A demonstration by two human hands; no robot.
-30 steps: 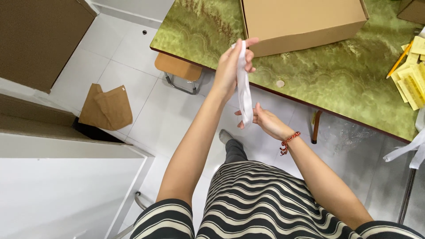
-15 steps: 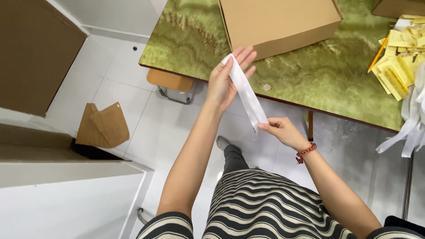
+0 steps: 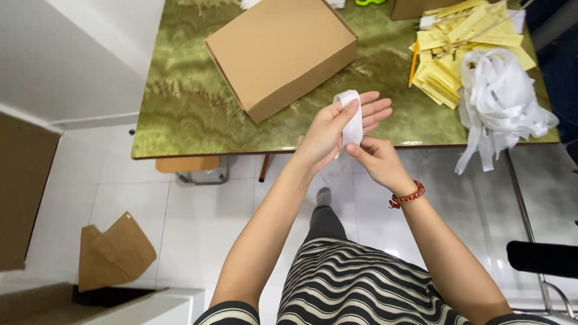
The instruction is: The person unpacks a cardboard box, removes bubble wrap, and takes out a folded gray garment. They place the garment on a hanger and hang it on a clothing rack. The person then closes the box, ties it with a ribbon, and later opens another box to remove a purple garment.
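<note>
So the white strip [image 3: 353, 117] is up in the air just in front of the near edge of the green marbled worktop [image 3: 180, 120], draped over the fingers of the left hand [image 3: 337, 129]. The right hand [image 3: 376, 161] pinches its lower end between thumb and fingertips, so both hands are clamped on the same strip and sit nearly touching.

It looks like thin paper or fabric tape: featherweight, totally limp, bends wherever you let it. I'd say it won't break, but it will crease or twist if squeezed hard. Best grip looks like what's shown, a light pinch near an end while the other hand supports the fold.

Its long axis runs roughly up and down in the head view, looped over at the top, with the lower end pointing back toward the person.

On the worktop there's a closed cardboard box [image 3: 283, 51], and off to the right a heap of similar white strips [image 3: 500, 102] beside yellow slips [image 3: 448, 66].
</note>
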